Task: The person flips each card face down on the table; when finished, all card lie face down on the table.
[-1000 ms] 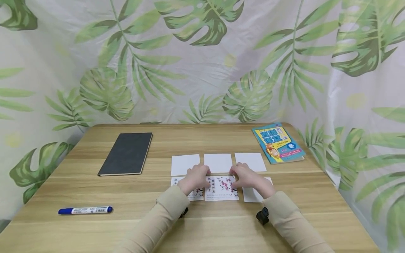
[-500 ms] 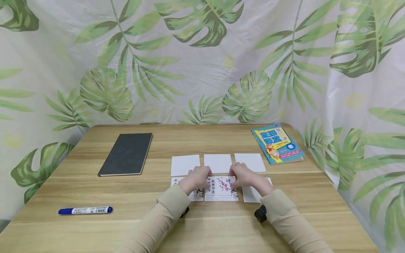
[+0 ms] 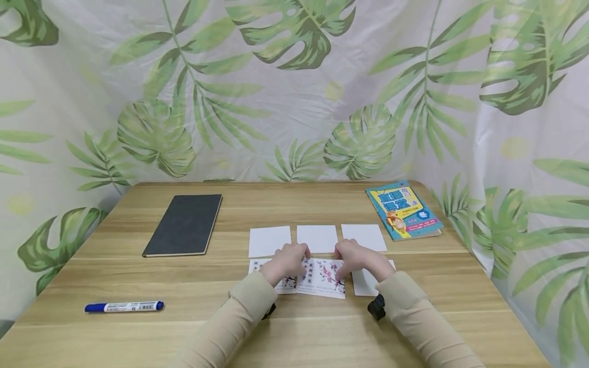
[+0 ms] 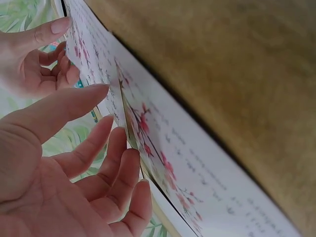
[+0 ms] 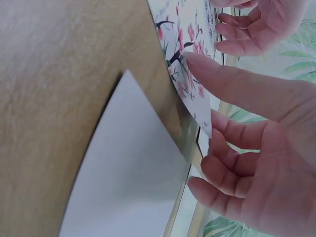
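A card printed with plum blossom and writing (image 3: 322, 278) lies in the middle of the front row on the wooden table (image 3: 294, 327). My left hand (image 3: 301, 254) pinches its left far corner, thumb on the face and fingers behind. My right hand (image 3: 341, 256) pinches the right far corner the same way. The far edge of the blossom card (image 4: 163, 158) is raised off the wood, as the left wrist view shows. In the right wrist view the blossom card (image 5: 190, 74) stands above a blank white card (image 5: 128, 168).
Three blank white cards (image 3: 316, 237) form the back row. A printed card (image 3: 287, 283) lies under my left wrist and a white card (image 3: 365, 283) under my right. A black notebook (image 3: 184, 224), a blue marker (image 3: 124, 306) and a colourful book (image 3: 404, 209) lie further out.
Both hands have drawn slightly toward me and the blossom card's far edge has come up off the table, so the card now sits tilted.
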A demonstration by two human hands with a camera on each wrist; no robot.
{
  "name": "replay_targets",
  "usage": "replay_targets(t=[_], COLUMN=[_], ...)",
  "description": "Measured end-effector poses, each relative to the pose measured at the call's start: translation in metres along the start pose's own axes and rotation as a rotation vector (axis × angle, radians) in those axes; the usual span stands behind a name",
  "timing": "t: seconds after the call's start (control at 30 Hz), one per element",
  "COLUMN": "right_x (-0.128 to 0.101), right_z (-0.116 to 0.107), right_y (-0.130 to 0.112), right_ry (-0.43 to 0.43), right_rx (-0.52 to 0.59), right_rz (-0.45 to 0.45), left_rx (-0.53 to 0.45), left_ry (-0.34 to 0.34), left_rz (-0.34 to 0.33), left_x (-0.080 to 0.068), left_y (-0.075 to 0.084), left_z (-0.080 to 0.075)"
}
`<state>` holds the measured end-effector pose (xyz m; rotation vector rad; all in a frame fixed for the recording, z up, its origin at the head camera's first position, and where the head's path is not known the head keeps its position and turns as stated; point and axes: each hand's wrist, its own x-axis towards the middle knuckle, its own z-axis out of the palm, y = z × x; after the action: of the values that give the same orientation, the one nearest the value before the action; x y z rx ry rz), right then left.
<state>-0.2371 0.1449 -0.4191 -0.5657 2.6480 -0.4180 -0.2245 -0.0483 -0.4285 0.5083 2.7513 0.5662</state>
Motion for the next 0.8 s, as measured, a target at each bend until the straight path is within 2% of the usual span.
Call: replay_targets(t=[0.1, 0.27, 0.43, 0.6, 0.7, 0.8], right_x=[0.0, -0.002, -0.005, -0.008, -0.009, -0.01], right_z=[-0.001, -0.004, -0.006, -0.008, -0.008, -0.009], right_y=[-0.002, -0.002, 0.006, 0.015, 0.02, 0.021], right_ry=[-0.007, -0.017, -0.023, -0.074, -0.086, -0.084], right_rx=[-0.001, 0.131, 0.407, 0.748, 0.861, 0.908], right_rz=[0.009, 0.073, 0.1, 0.036, -0.006, -0.034], left_rx=[-0.005, -0.011, -0.087, -0.209, -0.278, -0.331], left_ry=[0.016, 0.062, 0.082, 0.087, 0.088, 0.09], left_rz=[0.008, 0.042, 0.101, 0.151, 0.162, 0.182], left_x=[-0.001, -0.004, -0.007, -0.009, -0.009, -0.008], left_y=[0.0, 0.0, 0.0, -0.001, 0.0, 0.001], left_z=[0.001, 0.003, 0.004, 0.005, 0.005, 0.006])
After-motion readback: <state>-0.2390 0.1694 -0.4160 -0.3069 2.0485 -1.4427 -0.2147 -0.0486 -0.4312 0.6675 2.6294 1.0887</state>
